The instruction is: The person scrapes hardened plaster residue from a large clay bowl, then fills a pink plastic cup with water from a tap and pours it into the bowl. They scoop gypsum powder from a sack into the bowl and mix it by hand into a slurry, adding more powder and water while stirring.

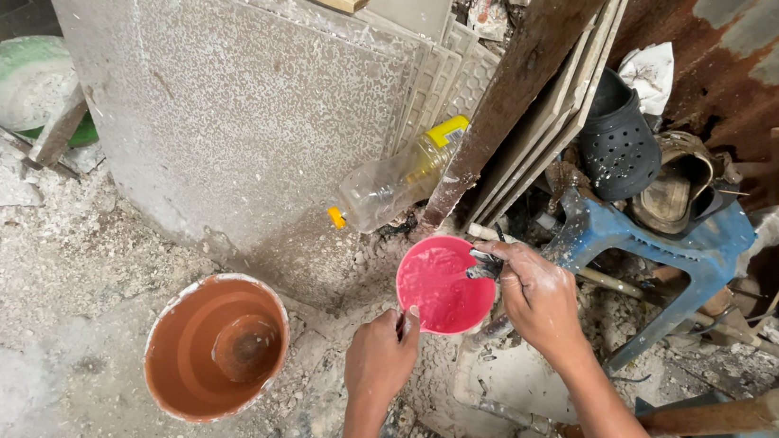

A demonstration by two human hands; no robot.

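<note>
Head view showed us bent over a pink bowl [443, 285] held low above the dusty floor [53, 280]. Our left hand [379, 353] was closed on the bowl's near rim, and our right hand [538, 295] was closed round a small dark tool [486, 265] dipped at the far rim. The bowl held a wet pinkish mix, already smooth-looking in our judgement, with none spread anywhere yet. A brown bucket [216, 345] stood near on the left, apparently empty. Leaning slabs [236, 110] and a plank [527, 63] closed in ahead, a blue stool [659, 250] crowded the right; open floor lay only leftward.
</note>
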